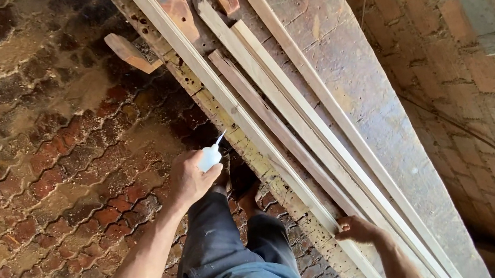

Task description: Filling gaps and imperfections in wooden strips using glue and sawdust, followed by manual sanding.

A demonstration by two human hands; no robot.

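My left hand (pixel 188 178) grips a small white squeeze bottle (pixel 210 156), its thin nozzle pointing up and right toward the edge of a long pale wooden strip (pixel 239 118). That strip lies along the front edge of a worn workbench (pixel 363 79). My right hand (pixel 356 228) presses down on the near end of the same strip, fingers curled over it. Beside it on the bench lie several more thin wooden strips (pixel 292 101), running parallel.
A floor of reddish interlocking pavers (pixel 50 164) fills the left. A short wood offcut (pixel 130 52) sticks out from the bench edge at the top. A brick wall (pixel 453 77) with a thin cable stands to the right. My legs (pixel 234 249) are below.
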